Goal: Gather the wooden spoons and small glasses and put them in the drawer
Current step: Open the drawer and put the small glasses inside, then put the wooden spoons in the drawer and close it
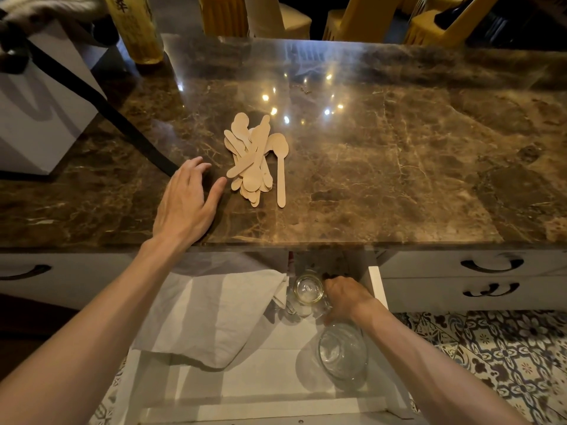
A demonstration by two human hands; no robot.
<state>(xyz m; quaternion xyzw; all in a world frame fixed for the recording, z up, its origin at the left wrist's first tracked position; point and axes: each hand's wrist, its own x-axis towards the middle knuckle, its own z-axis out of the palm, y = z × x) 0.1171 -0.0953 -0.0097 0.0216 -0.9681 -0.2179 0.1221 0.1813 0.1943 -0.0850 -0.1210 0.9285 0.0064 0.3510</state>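
A glossy brown marble counter [383,167] is seen above an open white drawer [376,280]. The flat wooden spoons [256,157] are piled just right of the left hand [184,204] (spread, empty), long axes pointing away. A small glass [307,290] is gripped inside the drawer by the right hand [345,297].

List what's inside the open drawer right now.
Inside the drawer: a folded white cloth, small glasses by the right hand, and a larger glass nearer the front. The countertop hides the drawer's back.
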